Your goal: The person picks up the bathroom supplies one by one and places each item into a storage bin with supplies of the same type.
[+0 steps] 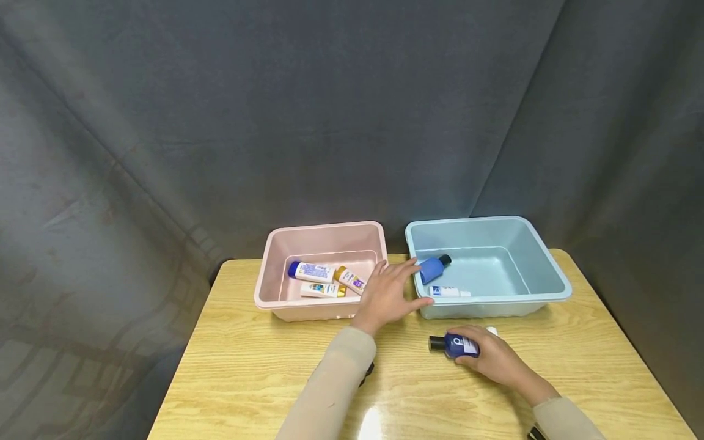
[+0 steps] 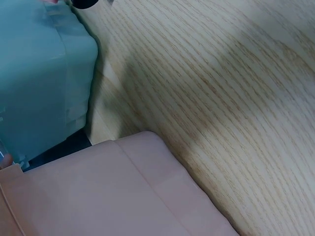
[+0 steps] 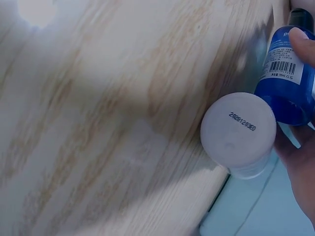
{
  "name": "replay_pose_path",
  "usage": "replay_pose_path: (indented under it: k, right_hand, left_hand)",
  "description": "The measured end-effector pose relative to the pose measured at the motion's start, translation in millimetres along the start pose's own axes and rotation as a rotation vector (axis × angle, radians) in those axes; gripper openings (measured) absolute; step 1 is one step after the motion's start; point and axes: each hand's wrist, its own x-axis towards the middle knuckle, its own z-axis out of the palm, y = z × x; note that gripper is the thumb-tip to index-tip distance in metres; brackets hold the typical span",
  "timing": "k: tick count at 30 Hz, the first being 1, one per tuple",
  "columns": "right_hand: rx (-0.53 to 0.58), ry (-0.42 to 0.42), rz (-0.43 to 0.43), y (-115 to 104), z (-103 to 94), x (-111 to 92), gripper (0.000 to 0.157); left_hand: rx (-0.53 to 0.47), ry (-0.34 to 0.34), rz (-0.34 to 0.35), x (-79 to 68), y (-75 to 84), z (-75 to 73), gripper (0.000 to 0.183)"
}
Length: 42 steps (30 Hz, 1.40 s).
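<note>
My left hand (image 1: 387, 295), its fingers spread, hovers over the gap between the pink bin (image 1: 319, 304) and the light blue bin (image 1: 495, 299). Its fingertips are near a blue bottle (image 1: 431, 270) with a black cap in the light blue bin. A white bottle (image 1: 445, 291) lies in front of that one. On the table, my right hand (image 1: 489, 354) grips a dark blue bottle (image 3: 283, 73) with a black cap. Partly hidden behind this hand is a white container (image 3: 238, 130), whose round base carries printed digits.
The pink bin holds a white tube with a blue cap (image 1: 313, 272), a tube with a gold cap (image 1: 321, 290) and a gold-and-white tube (image 1: 350, 279). Both bins stand at the back of the wooden table (image 1: 247, 379), before a grey curtain (image 1: 341, 122).
</note>
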Motion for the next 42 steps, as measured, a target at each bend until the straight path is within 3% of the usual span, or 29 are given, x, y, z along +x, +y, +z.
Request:
replay_pose_path:
  k: [17, 29, 42]
  right_hand:
    - [-0.05, 0.013, -0.04, -6.5, -9.1, -7.6, 0.057]
    - [-0.096, 0.047, -0.116, -18.7, -14.7, -10.0, 0.059]
    - [-0.107, 0.108, -0.108, -27.5, -27.3, -13.2, 0.061]
  left_hand:
    - [-0.007, 0.003, -0.004, -0.2, 0.2, -0.8, 0.08]
    - [-0.023, -0.005, -0.002, 0.1, 0.1, -3.1, 0.079]
    - [-0.023, -0.012, -0.006, 0.2, 0.5, -3.3, 0.079]
